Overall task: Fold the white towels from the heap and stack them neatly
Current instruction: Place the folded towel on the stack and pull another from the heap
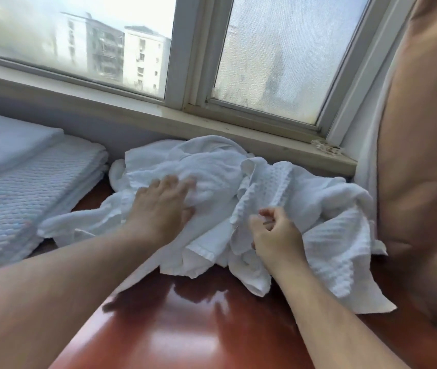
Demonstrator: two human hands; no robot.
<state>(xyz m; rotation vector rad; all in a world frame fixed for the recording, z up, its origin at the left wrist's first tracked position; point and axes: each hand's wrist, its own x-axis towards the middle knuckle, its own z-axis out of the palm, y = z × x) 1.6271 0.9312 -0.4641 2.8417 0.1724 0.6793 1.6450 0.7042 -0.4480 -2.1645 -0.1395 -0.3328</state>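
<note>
Two hands at centre, the left hand (162, 206) and the right hand (276, 235); one heap of white towels (212, 161); two folded-towel stacks (7, 145) (33, 187) at left; two window panes (79, 35) (286, 49) above.

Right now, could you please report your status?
Left hand flat on heap. Right hand pinching waffle towel edge. Folded stack at left; nothing blocking.

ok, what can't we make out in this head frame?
1. heap, head view: towel count; the folds overlap and hide one another.
2. folded stack: extent and count; cut off by the left edge.
3. left hand: whether it grips or only presses the heap; fingers motion-blurred.
4. waffle-weave towel: which edge the right hand pinches; curled fingers cover it.
</note>
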